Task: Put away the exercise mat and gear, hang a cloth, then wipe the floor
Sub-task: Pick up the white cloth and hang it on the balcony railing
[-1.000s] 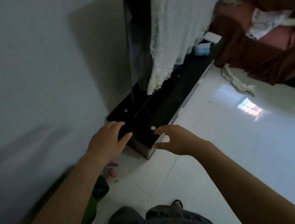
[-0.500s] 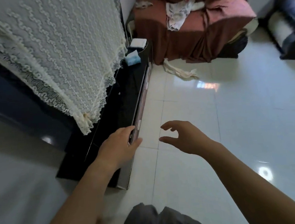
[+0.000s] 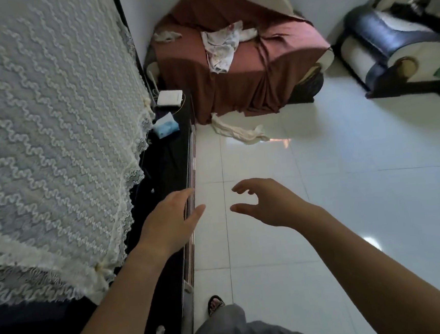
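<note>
Right by you, a sandalled foot (image 3: 215, 304) stands on the white floor (image 3: 350, 208). Your left hand (image 3: 170, 224) hangs over the front edge of the low black counter (image 3: 165, 166), grip apart, fingers straight, empty. Your right hand (image 3: 267, 202) hovers above the floor, grip apart, fingers loosely curved, holding nothing. A lace cloth (image 3: 50, 128) drapes at left. Farther on, a pale cloth (image 3: 240, 133) lies on the floor, just beside the brown-covered sofa (image 3: 246, 84).

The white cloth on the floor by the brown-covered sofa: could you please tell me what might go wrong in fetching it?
The white cloth lies loose on the glossy floor, so a foot could slip or catch on it. The left hand is close by the black cabinet and might knock its edge.
</note>
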### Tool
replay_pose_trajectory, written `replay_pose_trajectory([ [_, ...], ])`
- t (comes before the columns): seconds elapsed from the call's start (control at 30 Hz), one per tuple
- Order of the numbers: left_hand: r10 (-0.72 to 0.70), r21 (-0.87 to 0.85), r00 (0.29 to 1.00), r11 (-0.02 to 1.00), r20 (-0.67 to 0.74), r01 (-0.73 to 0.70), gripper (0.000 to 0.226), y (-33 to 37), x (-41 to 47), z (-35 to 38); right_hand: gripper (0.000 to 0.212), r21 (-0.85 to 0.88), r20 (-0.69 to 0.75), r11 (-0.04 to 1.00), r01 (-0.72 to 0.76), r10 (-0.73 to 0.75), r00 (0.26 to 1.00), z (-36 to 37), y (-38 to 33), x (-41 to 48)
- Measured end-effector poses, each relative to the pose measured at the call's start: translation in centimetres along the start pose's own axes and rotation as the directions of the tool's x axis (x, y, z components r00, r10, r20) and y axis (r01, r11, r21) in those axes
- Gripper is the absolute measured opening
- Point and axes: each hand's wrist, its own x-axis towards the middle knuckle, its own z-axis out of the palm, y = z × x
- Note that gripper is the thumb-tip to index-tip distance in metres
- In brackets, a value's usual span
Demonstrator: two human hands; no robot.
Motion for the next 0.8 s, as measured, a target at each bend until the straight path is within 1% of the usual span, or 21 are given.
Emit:
replay_pose_trajectory([
  [0.07, 0.036, 0.008, 0.999, 0.999, -0.010, -0.036, 0.055, -0.7, 2.8, -1.2, 0.047, 0.003, -0.026, 1.000, -0.010, 0.010, 1.000, -0.5, -0.6, 2.3],
  [0.17, 0.060, -0.038, 0.998, 0.998, 0.016, -0.059, 0.055, -1.4, 5.7, -2.5, 0.043, 0.042, -0.058, 0.999, 0.000, 0.002, 0.998, -0.6, -1.4, 4.8],
  [0.3, 0.111, -0.030, 0.993, 0.993, 0.036, -0.110, 0.055, -2.1, 9.2, -4.0, 0.043, 0.071, -0.051, 0.997, -0.007, 0.010, 0.999, -1.0, -1.7, 7.5],
  [0.57, 0.073, -0.045, 0.995, 0.997, 0.069, -0.070, 0.052, -4.2, 14.7, -6.0, 0.044, 0.082, -0.027, 0.995, -0.055, 0.057, 0.998, -1.9, -0.4, 14.1],
  [0.67, 0.058, -0.035, 0.996, 0.998, 0.075, -0.056, 0.053, -4.5, 18.3, -6.0, 0.045, 0.093, -0.009, 0.994, -0.064, 0.065, 0.998, -2.5, 0.6, 17.5],
  [0.8, 0.090, -0.031, 0.992, 0.996, 0.090, -0.087, 0.052, -3.2, 25.0, -5.5, 0.045, 0.117, -0.021, 0.990, -0.077, 0.080, 0.997, -4.5, 3.2, 22.7],
])
